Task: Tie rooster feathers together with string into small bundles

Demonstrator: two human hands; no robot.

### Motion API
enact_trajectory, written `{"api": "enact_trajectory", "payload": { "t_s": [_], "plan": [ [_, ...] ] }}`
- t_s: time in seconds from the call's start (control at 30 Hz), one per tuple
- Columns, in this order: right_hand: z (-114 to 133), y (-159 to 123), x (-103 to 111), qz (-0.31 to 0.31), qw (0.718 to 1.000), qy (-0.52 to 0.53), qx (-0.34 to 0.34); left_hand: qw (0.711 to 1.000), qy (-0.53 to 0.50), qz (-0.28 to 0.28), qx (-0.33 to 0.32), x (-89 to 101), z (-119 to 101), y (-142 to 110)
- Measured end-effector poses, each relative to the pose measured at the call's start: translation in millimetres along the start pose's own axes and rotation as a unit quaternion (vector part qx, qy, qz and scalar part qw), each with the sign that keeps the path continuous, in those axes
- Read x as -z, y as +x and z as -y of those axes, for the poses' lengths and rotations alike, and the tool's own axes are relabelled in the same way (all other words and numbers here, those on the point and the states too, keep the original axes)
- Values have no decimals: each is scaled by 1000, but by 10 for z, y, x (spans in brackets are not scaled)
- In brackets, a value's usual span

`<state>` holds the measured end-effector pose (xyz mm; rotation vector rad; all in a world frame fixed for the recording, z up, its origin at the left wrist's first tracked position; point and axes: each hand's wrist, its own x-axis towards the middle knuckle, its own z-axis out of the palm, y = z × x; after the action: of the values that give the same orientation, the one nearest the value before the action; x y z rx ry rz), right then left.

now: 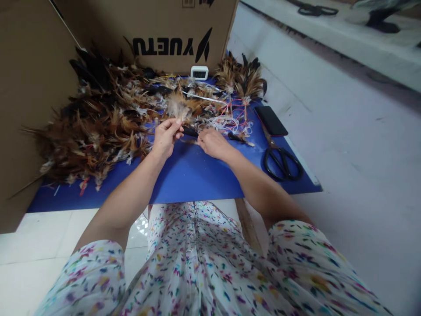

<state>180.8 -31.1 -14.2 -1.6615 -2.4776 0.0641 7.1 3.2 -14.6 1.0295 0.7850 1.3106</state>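
My left hand is closed in a pinch on a pale, fluffy feather, its downy part standing up above the fingertips. Just to the right, my right hand is curled, knuckles up, low over the blue tabletop. Whatever its fingers grip is hidden. A dark feather lies between the two hands. Beyond them are loose brown feathers and a tangle of white string. A small dark feather piece rests right of my right hand.
A large heap of brown and black feathers covers the left side. Cardboard stands behind, with a white digital timer before it. Tied feather bunches lie back right. A black phone and black-handled scissors lie near the right edge.
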Motion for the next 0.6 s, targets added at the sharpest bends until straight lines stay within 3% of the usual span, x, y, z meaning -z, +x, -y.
{"api": "enact_trajectory", "payload": {
  "t_s": [0.13, 0.3, 0.43, 0.6],
  "plan": [
    [42, -9, 32, 0, 1000, 1, 0, 1000, -7, 10, 5, 2, 7, -5],
    [-58, -17, 55, -117, 973, 188, -61, 999, -30, 21, 35, -7, -34, -26],
    [-180, 14, 27, -186, 917, 344, -79, 997, -45, 44, 46, -13, -53, -54],
    [-233, 71, 13, -173, 802, 566, -87, 992, -53, 113, 29, 3, -46, -93]
  ]
}}
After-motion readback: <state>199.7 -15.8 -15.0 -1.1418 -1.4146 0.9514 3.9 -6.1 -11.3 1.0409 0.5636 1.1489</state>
